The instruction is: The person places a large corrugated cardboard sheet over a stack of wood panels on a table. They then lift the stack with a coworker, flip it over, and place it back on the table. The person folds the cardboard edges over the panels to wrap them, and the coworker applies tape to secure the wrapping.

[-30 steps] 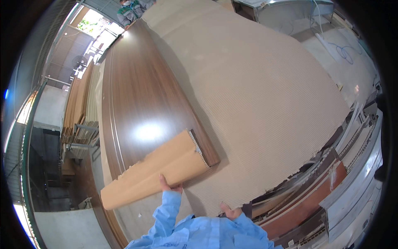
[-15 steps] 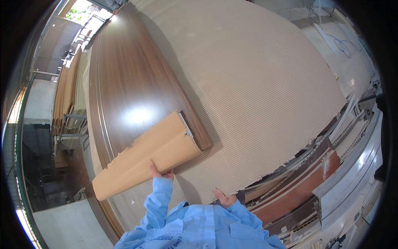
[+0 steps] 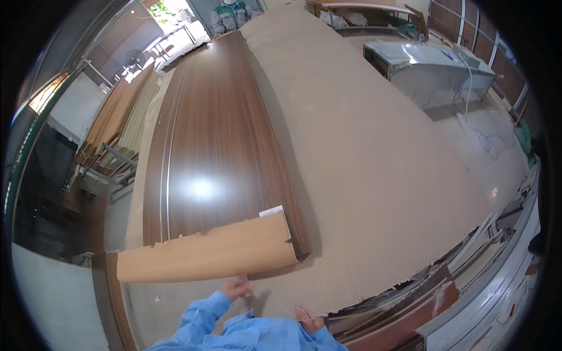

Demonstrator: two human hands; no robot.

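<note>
Tan corrugated cardboard sheet, broad and finely ribbed, is shown spread beneath and to the right of a long, dark-brown wood-grain panel. The panel is laid lengthwise, its far end pointed toward the top of the view; two pale lines are seen along its left side, and a bright reflection is cast on its glossy face. Its near end is covered by a folded flap of smooth light-brown cardboard, ragged along the upper edge; a small white label is partly exposed at the flap's upper right corner. The left hand, slightly blurred, is placed just below the flap's lower edge, its fingers loosely extended. The right hand is positioned at the sheet's near edge, thumb raised; its fingers are hidden, so whether the edge is pinched cannot be told. Both arms are clothed in light-blue sleeves. At the panel's far end, a co-worker in grey and green is seen. Stacked brown and pale boards are supported at left.
</note>
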